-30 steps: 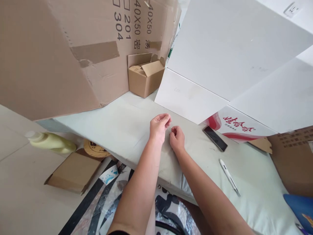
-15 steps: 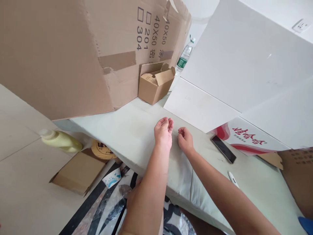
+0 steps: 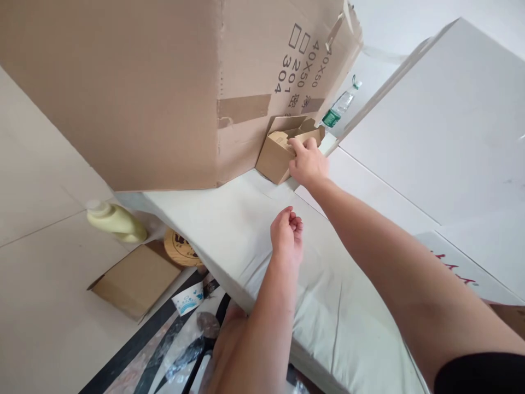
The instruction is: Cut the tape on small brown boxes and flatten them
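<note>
While my left hand (image 3: 287, 234) was loosely curled, my right hand (image 3: 309, 163), the nearer, had fingers parted at the small box (image 3: 273, 157), which ran away rightward.

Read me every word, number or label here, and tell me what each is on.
"304": big carton
"201": big carton
"40X50 密": big carton
"40X50": big carton; next character blurred
Small box, bottle, wooden disc: too small or blurred to read
White box: red lettering, partly hidden, unreadable
</note>
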`<control>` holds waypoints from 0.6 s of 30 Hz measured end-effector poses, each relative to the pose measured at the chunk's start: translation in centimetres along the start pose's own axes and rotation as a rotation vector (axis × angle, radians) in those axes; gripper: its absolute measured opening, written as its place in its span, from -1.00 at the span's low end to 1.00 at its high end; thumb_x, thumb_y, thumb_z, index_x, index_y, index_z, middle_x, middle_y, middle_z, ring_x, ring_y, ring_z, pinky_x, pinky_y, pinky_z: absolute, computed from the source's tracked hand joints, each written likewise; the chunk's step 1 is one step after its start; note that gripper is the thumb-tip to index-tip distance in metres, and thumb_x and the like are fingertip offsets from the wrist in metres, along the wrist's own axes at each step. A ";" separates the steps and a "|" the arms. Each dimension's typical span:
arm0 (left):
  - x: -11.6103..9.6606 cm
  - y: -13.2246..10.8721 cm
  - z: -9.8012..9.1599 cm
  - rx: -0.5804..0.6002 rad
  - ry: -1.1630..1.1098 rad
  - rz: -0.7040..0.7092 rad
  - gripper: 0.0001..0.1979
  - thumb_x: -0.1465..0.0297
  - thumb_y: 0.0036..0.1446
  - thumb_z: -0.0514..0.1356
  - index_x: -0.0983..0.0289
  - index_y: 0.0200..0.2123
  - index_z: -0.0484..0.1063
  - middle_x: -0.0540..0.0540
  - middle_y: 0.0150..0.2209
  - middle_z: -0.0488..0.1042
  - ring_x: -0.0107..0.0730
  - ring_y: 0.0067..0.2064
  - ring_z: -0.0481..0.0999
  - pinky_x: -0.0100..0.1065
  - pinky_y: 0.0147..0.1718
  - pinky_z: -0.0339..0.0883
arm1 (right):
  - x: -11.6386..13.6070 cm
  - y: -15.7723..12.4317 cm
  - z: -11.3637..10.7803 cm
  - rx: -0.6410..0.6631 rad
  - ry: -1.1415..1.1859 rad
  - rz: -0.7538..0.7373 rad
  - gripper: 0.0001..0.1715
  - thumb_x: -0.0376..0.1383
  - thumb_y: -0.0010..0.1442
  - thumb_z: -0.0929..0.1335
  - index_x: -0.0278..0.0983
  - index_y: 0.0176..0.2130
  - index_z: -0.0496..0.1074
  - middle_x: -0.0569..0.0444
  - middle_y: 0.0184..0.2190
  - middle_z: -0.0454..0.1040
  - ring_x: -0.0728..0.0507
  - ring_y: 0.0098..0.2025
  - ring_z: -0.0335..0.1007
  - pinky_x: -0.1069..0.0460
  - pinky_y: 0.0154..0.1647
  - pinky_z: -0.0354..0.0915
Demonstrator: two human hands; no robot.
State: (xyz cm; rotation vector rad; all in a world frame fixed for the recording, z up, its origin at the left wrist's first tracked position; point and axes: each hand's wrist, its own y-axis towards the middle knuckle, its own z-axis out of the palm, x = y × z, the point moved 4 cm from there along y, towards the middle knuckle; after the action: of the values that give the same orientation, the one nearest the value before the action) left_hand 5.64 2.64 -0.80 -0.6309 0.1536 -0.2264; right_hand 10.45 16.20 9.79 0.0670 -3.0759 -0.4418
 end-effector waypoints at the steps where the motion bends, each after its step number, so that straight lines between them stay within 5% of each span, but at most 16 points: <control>1: -0.2 0.0 0.0 -0.005 -0.012 0.008 -0.82 0.60 0.29 0.15 0.38 -0.36 0.48 -0.06 -0.53 0.35 -0.66 -0.58 0.36 -0.55 -0.54 0.22 | 0.2 0.5 0.2 0.063 -0.105 0.041 -0.30 -0.39 0.25 0.26 -0.03 0.33 0.27 -0.19 0.15 0.38 -0.36 0.07 0.42 -0.25 -0.01 0.33; 4: -0.8 -0.1 -0.1 -0.032 -0.038 0.044 -0.81 0.55 0.34 0.16 0.38 -0.37 0.46 -0.06 -0.51 0.37 -0.69 -0.56 0.37 -0.58 -0.53 0.22 | -0.1 1.0 0.6 0.162 -0.262 0.126 -0.33 -0.35 0.30 0.27 -0.13 0.35 0.25 -0.28 0.18 0.39 -0.43 0.13 0.43 -0.29 0.03 0.31; 10: -1.8 -1.2 0.4 0.040 -0.023 0.058 -0.61 0.28 0.33 0.28 0.30 -0.51 0.31 -0.15 -0.63 0.20 -0.68 -0.65 0.22 -0.55 -0.63 0.05 | -1.3 -1.5 -0.1 0.102 -0.335 0.062 -0.58 -0.35 0.31 0.22 -0.37 0.10 0.41 -0.33 0.08 0.52 -0.43 0.08 0.49 -0.28 0.04 0.29; 18: -6.1 -5.9 1.7 0.386 0.137 0.524 -0.78 0.28 0.14 0.44 0.25 -0.39 0.51 -0.08 -0.47 0.48 -0.66 -0.51 0.43 -0.55 -0.46 0.34 | -4.0 -11.1 -3.3 0.002 -0.256 -0.038 -0.49 -0.25 0.31 0.22 -0.31 0.17 0.44 -0.20 -0.11 0.63 -0.34 -0.18 0.56 -0.16 -0.17 0.31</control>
State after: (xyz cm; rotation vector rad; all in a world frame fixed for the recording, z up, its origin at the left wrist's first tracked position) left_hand -0.84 0.55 4.53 -0.1760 0.3900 0.2065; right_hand 15.01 4.77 9.73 0.0739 -3.3309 -0.4853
